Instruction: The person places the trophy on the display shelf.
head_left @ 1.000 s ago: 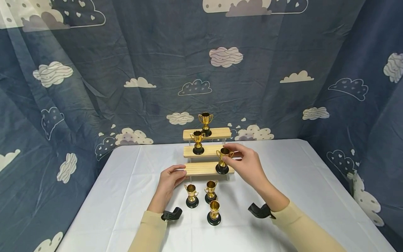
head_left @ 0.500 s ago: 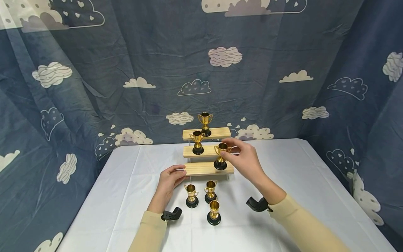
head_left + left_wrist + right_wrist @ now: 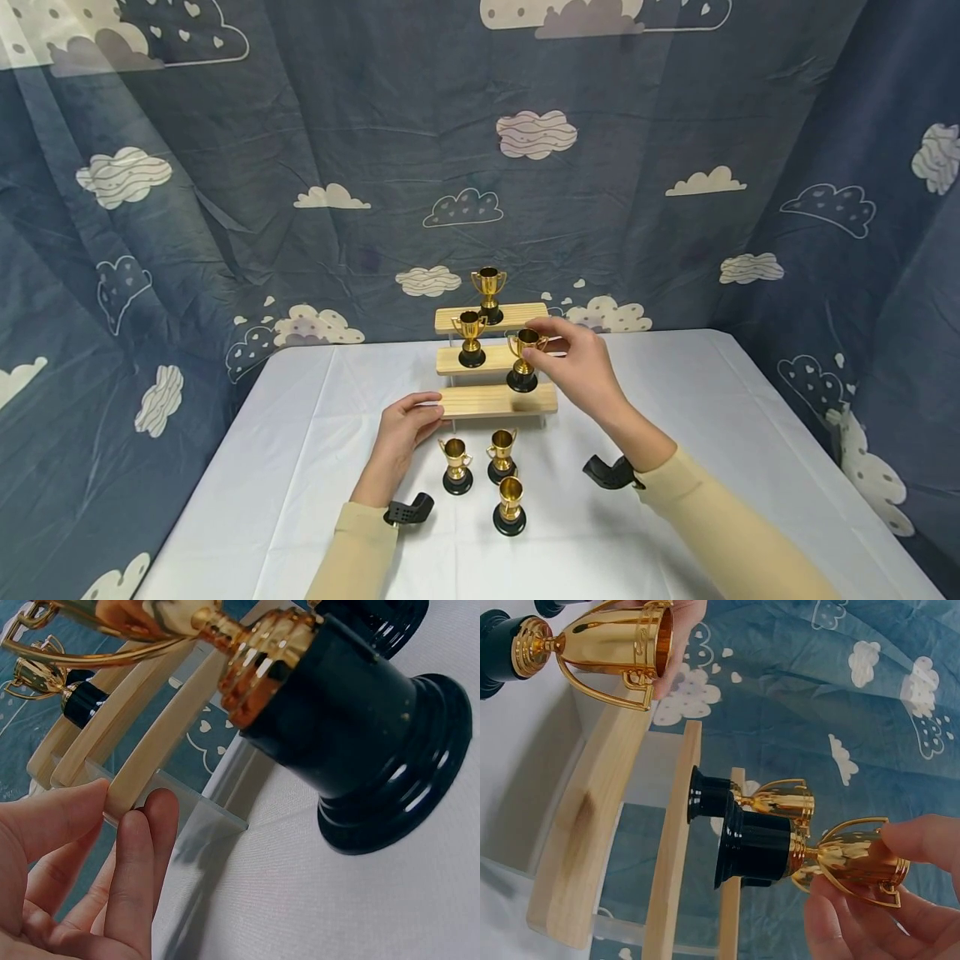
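Higher than before, the gold two-handled, black-based trophy (image 3: 523, 367) is coming near the middle step (image 3: 497, 360), contact unclear, my right hand (image 3: 583, 364) pinching its cup; my left hand (image 3: 402, 430) is pinching the pale wooden three-step stand's (image 3: 487, 402) end, probably steadying it.

Far in front of me I see a big dark blue curtain (image 3: 382, 267), and it goes along my left and right sides too. It has a wavy cloud (image 3: 536, 136) in the far middle, a plain white cloud (image 3: 707, 182) to the right, and a spotty cloud (image 3: 315, 323) low down on the left. Near me there is a white tablecloth (image 3: 720, 408) with thin crease lines.
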`<state>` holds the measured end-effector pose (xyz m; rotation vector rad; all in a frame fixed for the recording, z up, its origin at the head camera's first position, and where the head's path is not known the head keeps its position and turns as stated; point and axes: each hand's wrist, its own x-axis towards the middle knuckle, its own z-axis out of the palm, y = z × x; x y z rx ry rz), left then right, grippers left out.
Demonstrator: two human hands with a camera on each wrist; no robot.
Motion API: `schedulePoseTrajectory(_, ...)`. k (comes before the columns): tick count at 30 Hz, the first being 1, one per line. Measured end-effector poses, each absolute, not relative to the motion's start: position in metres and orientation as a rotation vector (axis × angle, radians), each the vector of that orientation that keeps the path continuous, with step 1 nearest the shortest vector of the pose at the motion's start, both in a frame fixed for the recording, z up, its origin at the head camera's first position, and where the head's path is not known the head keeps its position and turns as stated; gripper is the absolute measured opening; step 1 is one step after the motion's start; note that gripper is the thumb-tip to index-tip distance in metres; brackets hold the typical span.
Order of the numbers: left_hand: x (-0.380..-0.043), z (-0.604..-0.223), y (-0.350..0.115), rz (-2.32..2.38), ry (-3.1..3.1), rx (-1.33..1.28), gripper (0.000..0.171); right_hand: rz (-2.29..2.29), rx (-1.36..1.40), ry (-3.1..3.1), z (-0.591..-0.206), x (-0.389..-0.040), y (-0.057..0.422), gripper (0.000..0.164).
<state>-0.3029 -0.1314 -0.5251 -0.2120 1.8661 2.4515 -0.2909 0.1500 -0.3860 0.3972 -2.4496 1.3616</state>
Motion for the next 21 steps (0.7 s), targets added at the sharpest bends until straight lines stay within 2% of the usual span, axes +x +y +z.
schedulePoseTrajectory(21, -0.302, -0.523, -0.132, 2.454, 1.864, -0.200, 0.032, 1.350, 0.390, -2.472, -0.383, -0.315, 0.144, 0.040)
